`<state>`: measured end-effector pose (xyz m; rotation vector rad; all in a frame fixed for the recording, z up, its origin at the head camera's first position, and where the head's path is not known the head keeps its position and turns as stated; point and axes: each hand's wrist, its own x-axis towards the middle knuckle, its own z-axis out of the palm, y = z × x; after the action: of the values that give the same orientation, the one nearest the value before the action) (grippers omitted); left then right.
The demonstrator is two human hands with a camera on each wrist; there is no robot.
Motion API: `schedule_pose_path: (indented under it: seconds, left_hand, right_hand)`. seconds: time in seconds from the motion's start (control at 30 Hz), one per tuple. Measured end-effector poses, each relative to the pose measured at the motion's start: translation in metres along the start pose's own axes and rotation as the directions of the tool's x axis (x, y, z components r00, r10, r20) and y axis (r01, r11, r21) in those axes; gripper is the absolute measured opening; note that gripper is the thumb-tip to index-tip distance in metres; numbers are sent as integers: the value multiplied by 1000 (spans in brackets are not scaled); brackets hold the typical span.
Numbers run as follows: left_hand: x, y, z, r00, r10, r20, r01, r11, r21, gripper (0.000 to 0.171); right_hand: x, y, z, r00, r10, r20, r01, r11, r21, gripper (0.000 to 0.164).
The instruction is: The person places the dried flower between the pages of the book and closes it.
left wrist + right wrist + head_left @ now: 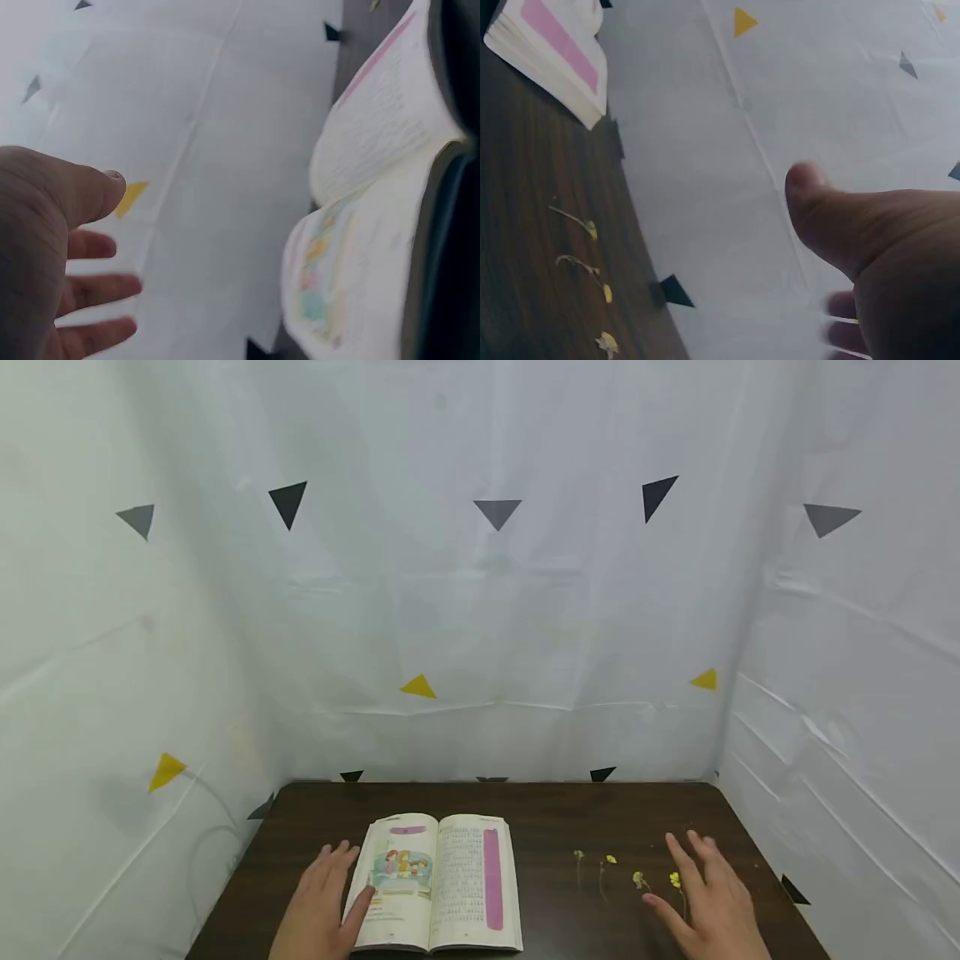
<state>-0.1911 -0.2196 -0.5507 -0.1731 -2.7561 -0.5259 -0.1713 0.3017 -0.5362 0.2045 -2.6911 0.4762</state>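
An open book [465, 885] lies on the dark wooden table, with a picture of children on its left page and a pink strip on its right page. My left hand [321, 902] is at the book's left edge, fingers extended; in the left wrist view that hand [67, 255] holds nothing. To the right, several small yellow flowers on thin stems lie spread out, among them a flower [578, 856] nearest the book. My right hand [708, 902] is spread beside the rightmost flower [675, 880], partly covering its stem. In the right wrist view this hand [885, 255] grips nothing.
The brown table [570, 806] ends at a white sheet wall [495, 635] behind, with similar sheets on both sides. Black, grey and yellow triangles dot the sheets. A thin cable-like line [198, 843] shows at the lower left.
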Motion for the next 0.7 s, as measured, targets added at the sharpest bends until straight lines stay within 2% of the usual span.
schedule_pose_path:
  seconds: [0.07,0.13,0.2,0.23,0.33,0.4,0.47,0.57,0.7]
  left_hand:
    - [-2,8,9,999,17,50,-15,999,-33,57]
    - [-5,17,21,991,39,125,-29,997,-76,52]
    - [-9,25,36,975,88,202,-61,989,-135,50]
    - [-9,29,44,964,129,233,-89,981,-172,50]
    - [-11,39,68,924,230,306,-152,954,-259,52]
    - [-12,43,83,913,246,327,-158,949,-273,55]
    - [-11,45,96,920,218,324,-142,959,-244,61]
    - [-12,46,113,923,145,358,-84,980,-181,69]
    - [-15,44,130,905,115,410,-64,989,-135,72]
  right_hand:
    - [0,-6,7,997,45,57,-51,991,120,53]
    - [0,-14,18,985,104,140,-136,961,241,26]
    - [-2,-21,34,960,151,238,-228,912,341,10]
    - [-1,-23,43,953,140,267,-237,897,372,8]
    - [2,-27,75,934,44,354,-205,877,434,18]
    - [5,-30,96,916,-20,401,-188,861,473,28]
    - [8,-31,112,899,-50,435,-195,844,500,36]
    - [9,-30,129,875,-31,482,-244,833,496,50]
    - [13,-26,139,842,17,539,-320,821,473,72]
